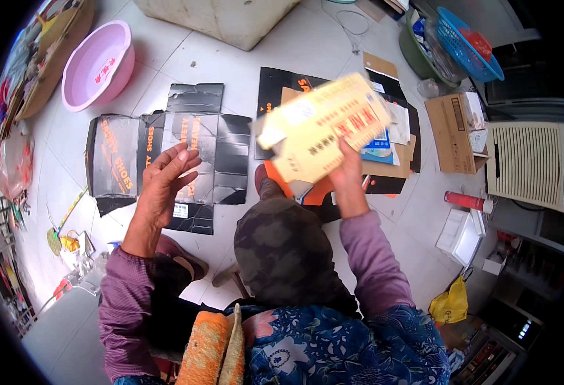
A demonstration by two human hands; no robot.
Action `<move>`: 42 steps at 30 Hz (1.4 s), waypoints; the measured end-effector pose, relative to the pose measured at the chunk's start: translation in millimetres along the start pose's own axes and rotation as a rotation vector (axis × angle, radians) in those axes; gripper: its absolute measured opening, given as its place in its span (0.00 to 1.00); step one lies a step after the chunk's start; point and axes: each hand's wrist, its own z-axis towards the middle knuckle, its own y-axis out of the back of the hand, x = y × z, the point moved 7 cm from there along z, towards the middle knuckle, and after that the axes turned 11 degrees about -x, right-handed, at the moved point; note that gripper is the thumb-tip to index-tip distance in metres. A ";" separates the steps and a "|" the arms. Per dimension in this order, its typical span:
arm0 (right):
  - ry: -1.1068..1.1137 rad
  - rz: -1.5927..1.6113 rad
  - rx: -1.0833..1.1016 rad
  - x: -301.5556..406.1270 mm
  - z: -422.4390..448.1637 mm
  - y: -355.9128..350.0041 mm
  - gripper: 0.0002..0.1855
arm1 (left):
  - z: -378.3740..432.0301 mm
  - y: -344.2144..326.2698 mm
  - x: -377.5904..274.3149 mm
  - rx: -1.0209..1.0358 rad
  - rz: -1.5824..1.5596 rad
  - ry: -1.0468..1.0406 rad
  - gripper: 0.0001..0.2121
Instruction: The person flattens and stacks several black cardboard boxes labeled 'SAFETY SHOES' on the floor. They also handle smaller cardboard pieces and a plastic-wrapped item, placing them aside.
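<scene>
A flattened yellow cardboard box [325, 130] with red print is in my right hand [349, 171], gripped at its lower edge and slightly blurred. It hangs over a stack of flattened boxes [388, 168], black, brown and orange, with a blue printed piece among them. My left hand [166, 180] is raised with its fingers apart and holds nothing. Beneath it, an unfolded black shoe box [231, 159] with orange lettering lies on the tiled floor. The hand hides part of this box.
Upper left stands a pink plastic basin [100, 67]. A large pale container [214, 17] is at the top. To the right are a brown carton [450, 134], a blue basket [469, 45], a red cylinder [467, 201] and a yellow bag [450, 303].
</scene>
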 end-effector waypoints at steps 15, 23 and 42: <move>-0.357 -0.264 0.345 -121.1 -25.7 -124.0 0.17 | 74.8 43.8 28.2 0.268 -0.600 -0.019 0.41; -0.372 -0.617 0.523 -159.5 -35.8 -130.0 0.15 | 97.6 15.5 57.3 0.115 -0.193 0.231 0.25; 0.652 -2.203 -0.359 -20.6 98.8 -13.6 0.53 | 115.8 40.3 59.1 0.142 0.071 0.210 0.15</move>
